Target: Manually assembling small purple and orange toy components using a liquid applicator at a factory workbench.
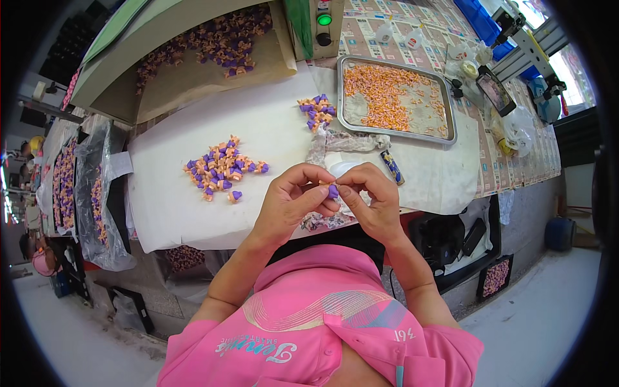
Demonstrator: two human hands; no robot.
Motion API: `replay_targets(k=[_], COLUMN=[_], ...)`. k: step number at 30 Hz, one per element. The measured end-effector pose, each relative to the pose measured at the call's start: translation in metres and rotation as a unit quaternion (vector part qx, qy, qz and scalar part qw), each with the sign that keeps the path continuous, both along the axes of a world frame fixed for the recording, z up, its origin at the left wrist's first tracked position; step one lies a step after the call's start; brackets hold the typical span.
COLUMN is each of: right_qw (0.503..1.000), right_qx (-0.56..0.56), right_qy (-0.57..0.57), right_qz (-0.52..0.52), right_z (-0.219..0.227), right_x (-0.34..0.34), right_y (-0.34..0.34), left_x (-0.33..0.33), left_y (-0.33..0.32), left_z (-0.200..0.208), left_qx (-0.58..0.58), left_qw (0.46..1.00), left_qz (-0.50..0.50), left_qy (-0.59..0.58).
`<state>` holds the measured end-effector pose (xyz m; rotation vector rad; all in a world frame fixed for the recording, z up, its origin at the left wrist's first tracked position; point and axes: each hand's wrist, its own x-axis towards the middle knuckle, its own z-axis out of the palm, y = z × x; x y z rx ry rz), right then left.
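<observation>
Between my fingertips, in front of my chest, is a small purple and peach figure piece (pixel 333 191). My left hand (pixel 291 198) is closed in a pinch on its left side. From the other side, the thumb and forefinger of my right hand (pixel 370 197) also grip it. The fingers partly cover the piece, so its full shape is hidden. Left of my hands, a loose pile of similar purple and peach pieces (pixel 222 166) lies on white paper (pixel 161 209). A smaller cluster of them (pixel 317 111) sits farther off, beside the tray.
A metal tray (pixel 394 134) holds many tiny orange and pink parts (pixel 380 97). A patterned cloth (pixel 348 143) and a blue-yellow tube (pixel 391 166) lie beyond my hands. At the far left, a tunnel-like machine (pixel 193 37) contains more pieces. Small white bottles (pixel 385 31) stand at the back.
</observation>
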<state>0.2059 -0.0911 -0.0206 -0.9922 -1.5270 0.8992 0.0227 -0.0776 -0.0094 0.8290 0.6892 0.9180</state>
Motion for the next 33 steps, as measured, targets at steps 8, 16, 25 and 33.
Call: replay_targets(k=[8, 16, 25, 33], right_qw=[0.999, 0.899, 0.649, 0.828], right_qx=[0.029, 0.263, 0.654, 0.434], right_qy=[-0.031, -0.329, 0.345, 0.298], right_qz=[-0.007, -0.118, 0.179, 0.192], right_z=[0.001, 0.099, 0.165, 0.177], right_x=[-0.005, 0.043, 0.038, 0.04], right_y=[-0.018, -0.078, -0.087, -0.103], left_x=[-0.005, 0.003, 0.004, -0.003], left_y=[-0.018, -0.038, -0.045, -0.042], left_z=[-0.004, 0.006, 0.005, -0.009], left_qx=[0.004, 0.012, 0.046, 0.029], left_qw=[1.0, 0.998, 0.986, 0.98], left_qz=[0.007, 0.052, 0.127, 0.156], left_qy=[0.0, 0.023, 0.095, 0.12])
